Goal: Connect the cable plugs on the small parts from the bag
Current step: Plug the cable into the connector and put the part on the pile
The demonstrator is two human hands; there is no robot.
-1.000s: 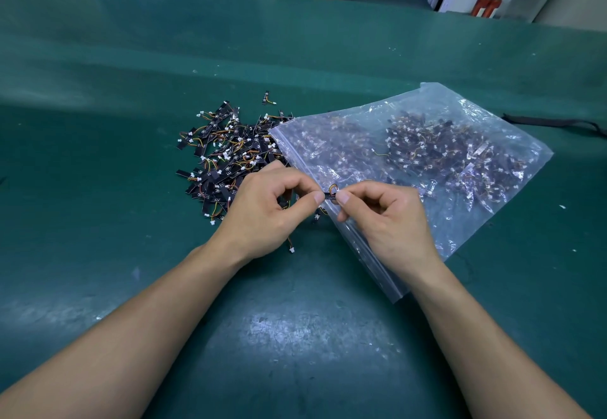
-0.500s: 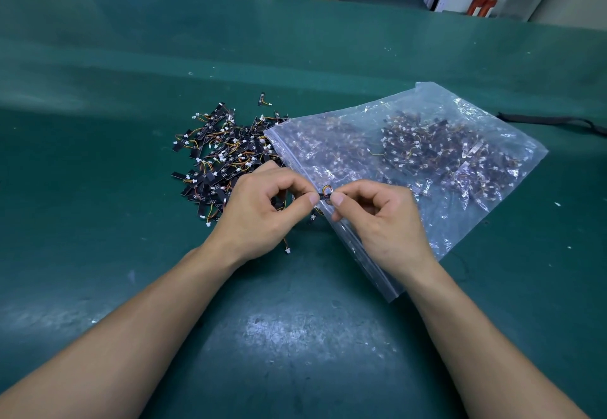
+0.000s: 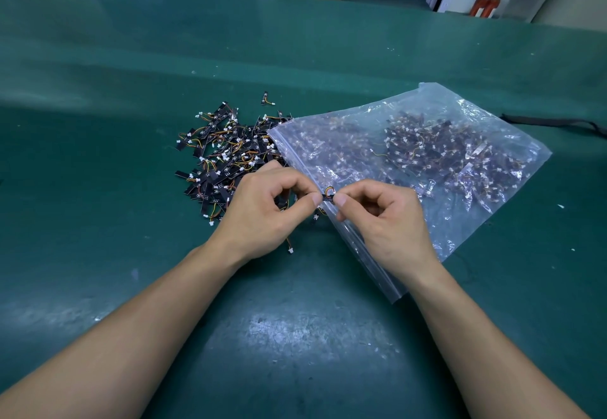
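Plug detail unreadable; small black part with orange wires (image 3: 328, 196) lies between grips, pinched by left hand (image 3: 262, 213) and right hand (image 3: 386, 221).

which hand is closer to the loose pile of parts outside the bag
Left. The left hand overlaps the pile; the right hand is over the bag, farther right.

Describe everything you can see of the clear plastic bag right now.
The bag is a clear, crinkled zip-top pouch lying flat on the green table, zip edge toward the loose pile, which meets its far left corner. Inside lie many dark parts with white plugs and orange wires, densest far right. The right hand, pinching one part, is over the zip edge; contact, and whether the zip is sealed, cannot be told.
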